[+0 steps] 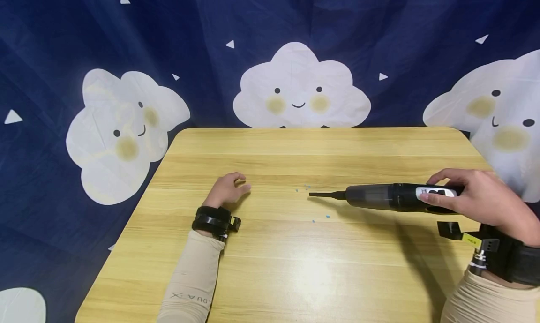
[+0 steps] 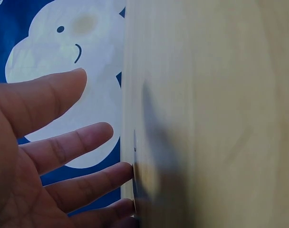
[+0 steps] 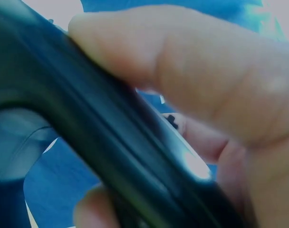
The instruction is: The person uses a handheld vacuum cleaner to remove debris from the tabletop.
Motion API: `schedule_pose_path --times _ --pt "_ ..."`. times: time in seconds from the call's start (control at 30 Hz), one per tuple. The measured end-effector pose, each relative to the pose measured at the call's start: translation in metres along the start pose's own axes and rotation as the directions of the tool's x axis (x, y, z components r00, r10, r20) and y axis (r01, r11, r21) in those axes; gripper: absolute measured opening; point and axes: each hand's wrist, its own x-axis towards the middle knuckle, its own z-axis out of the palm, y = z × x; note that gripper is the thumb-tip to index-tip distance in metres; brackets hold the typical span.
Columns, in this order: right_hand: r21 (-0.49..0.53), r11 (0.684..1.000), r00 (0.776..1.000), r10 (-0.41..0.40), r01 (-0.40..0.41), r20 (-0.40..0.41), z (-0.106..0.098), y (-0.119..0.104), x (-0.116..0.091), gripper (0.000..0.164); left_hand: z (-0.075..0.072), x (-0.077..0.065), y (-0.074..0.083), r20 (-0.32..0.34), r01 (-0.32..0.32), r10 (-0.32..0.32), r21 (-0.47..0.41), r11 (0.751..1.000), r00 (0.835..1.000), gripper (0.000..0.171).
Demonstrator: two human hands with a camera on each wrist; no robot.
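Observation:
My right hand grips the black handle of a handheld vacuum cleaner, held level over the table. Its narrow nozzle points left, its tip close to several tiny blue scraps. Two more blue scraps lie a little nearer to me. In the right wrist view the thumb presses along the top of the dark handle, with other fingertips partly hidden behind it. On the left side of the table, my left hand holds nothing; its fingers are loosely spread, the lower ones right at the wood.
The light wooden table has rounded far corners. Directly behind it hangs a dark blue curtain printed with white smiling clouds. The vacuum and right arm cast shadows across the table's right half. Both wrists carry black camera straps.

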Motion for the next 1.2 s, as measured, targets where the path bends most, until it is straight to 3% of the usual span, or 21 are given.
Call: schedule_pose_path --times 0.23,0.4,0.57,0.7,0.87,1.07,1.2 --pt "0.0 1.0 1.0 -0.006 0.006 -0.01 0.001 0.001 0.0 0.025 0.002 -0.002 0.006 0.003 -0.016 0.016 -0.012 1.0 1.0 0.047" --pt "-0.008 1.0 1.0 -0.017 0.017 -0.017 0.001 -0.001 0.001 0.025 0.015 -0.002 0.025 0.042 -0.09 0.093 -0.083 0.992 0.995 0.047" --pt "0.0 1.0 1.0 -0.023 0.023 -0.017 0.0 -0.005 0.001 0.024 0.031 -0.002 0.048 0.081 -0.173 0.197 -0.245 0.954 0.977 0.05" --pt "0.021 0.999 1.0 -0.025 0.025 0.005 -0.001 -0.01 0.0 0.022 0.045 -0.003 0.068 0.137 -0.213 0.266 -0.315 0.925 0.954 0.062" --pt "0.061 0.998 0.999 -0.034 0.032 0.032 0.0 -0.016 -0.001 0.02 0.06 0.001 0.09 0.166 -0.294 0.347 -0.277 0.915 0.923 0.075" --pt "0.093 0.993 0.997 -0.072 0.069 0.028 0.004 -0.019 -0.002 0.019 0.066 0.002 0.103 0.155 -0.418 0.455 -0.219 0.882 0.877 0.066" --pt "0.088 0.993 0.996 -0.085 0.083 0.02 0.004 -0.02 0.0 0.019 0.067 0.002 0.107 0.13 -0.433 0.457 -0.174 0.884 0.88 0.057"
